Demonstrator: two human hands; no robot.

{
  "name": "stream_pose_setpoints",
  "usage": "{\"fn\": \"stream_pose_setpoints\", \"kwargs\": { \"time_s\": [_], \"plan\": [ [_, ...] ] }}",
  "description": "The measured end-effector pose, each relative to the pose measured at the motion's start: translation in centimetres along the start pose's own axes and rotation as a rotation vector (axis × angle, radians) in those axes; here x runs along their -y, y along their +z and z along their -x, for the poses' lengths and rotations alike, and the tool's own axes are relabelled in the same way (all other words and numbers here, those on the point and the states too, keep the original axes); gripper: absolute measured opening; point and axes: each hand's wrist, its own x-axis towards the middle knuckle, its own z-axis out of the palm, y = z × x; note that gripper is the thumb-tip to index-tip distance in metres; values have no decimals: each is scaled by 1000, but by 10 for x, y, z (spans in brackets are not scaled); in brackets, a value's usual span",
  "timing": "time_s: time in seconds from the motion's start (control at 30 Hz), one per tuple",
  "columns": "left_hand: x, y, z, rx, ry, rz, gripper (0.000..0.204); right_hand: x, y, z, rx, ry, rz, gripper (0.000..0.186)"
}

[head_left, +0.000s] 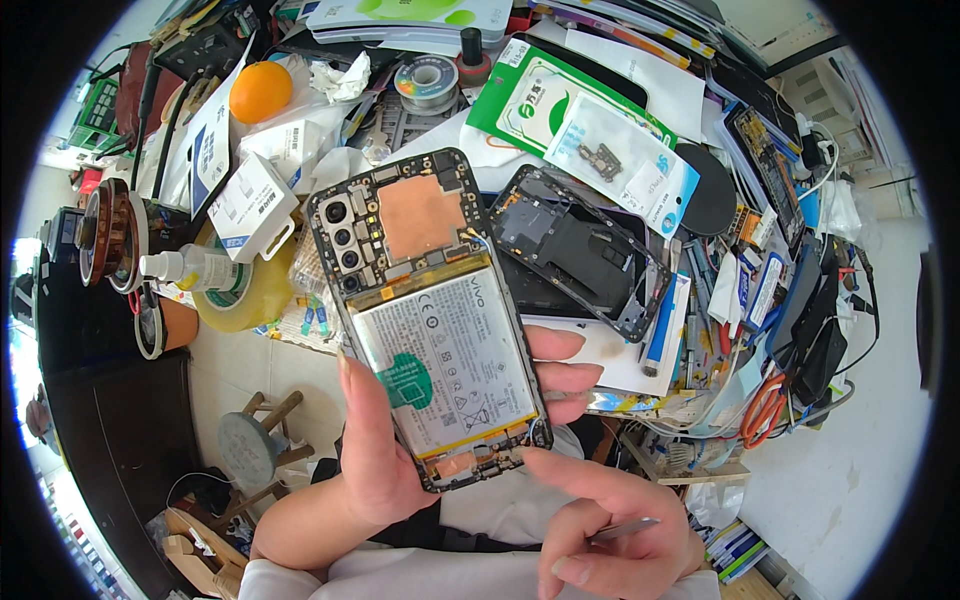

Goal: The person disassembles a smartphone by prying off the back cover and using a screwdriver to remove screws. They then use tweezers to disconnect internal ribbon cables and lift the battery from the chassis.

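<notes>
An opened smartphone (450, 340) with its back off is held up, tilted, in my left hand (378, 450). My thumb lies along its left edge, and the other fingers show past its right edge. Bare to view are a silver battery (480, 350) with a green sticker, a copper-coloured sheet (422, 217) and a column of camera lenses (343, 235). My right hand (625, 510) is curled around a slim metal tool (625, 530), mostly hidden by the fingers. Its index fingertip is at the phone's lower right corner; whether it touches cannot be told.
Behind the phone lies a black phone frame (580, 250) on the cluttered bench, near a clear bag of small parts (620, 160) and a green packet (500, 95). A solder spool (427, 83), an orange (261, 92), a spray bottle (200, 270) and a tape roll (245, 300) stand around it.
</notes>
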Motion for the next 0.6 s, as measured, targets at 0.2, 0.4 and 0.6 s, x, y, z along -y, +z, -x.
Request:
{"fn": "stream_pose_setpoints", "kwargs": {
  "time_s": [0.2,0.4,0.6],
  "plan": [
    [12,-5,-2,63,144,199,109,36,13,-19,-67,52,841,42],
    [8,-4,3,38,-9,-38,112,26,2,-38,-82,-550,1592,51],
    [13,3,6,-44,53,-34,114,13,-3,-53,-10,-707,1668,30]
  ]
}}
